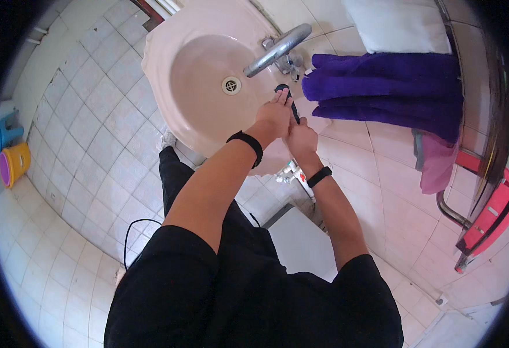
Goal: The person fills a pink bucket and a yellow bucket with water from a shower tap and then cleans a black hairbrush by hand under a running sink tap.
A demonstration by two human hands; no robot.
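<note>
A slim black object (295, 111) with a wider head lies over the right rim of the pink washbasin (161, 93), below the chrome faucet (278, 50). My right hand (303, 138) is closed round its lower end. My left hand (275, 116) rests against it from the left, fingers stretched along its upper part; whether they grip it is hidden. Both wrists wear black bands. The basin's drain (231, 86) shows to the left of my hands, and no water is seen running.
Purple towels (380, 87) hang at the right beside a white cloth (400, 26). A red folded item (489, 213) is on the right wall. Pipe valves (295, 172) and a grey-white box (304, 239) are below the basin. Yellow (18, 163) and blue (8, 130) buckets stand far left.
</note>
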